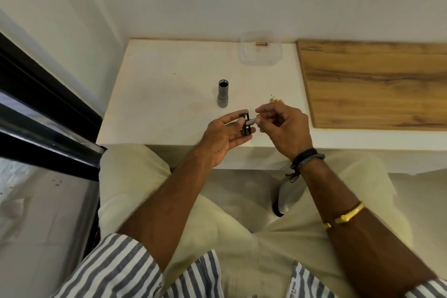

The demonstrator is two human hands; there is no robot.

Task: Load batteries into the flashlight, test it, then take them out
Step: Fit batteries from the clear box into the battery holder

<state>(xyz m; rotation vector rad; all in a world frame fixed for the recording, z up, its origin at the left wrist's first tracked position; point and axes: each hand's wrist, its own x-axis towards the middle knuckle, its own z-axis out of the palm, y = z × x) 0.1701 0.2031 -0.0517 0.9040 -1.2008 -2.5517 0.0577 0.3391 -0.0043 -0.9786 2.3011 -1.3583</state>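
A grey flashlight body stands upright on the white table, its open end facing up. My left hand holds a black battery holder just above the table's near edge. My right hand pinches a small battery with its tip against the holder. Two more batteries lie on the table just behind my right hand, partly hidden by its fingers.
A clear plastic container sits at the back of the table against the wall, with a small brass-coloured piece at its far rim. A wooden board covers the right side. A dark-framed glass panel stands at the left.
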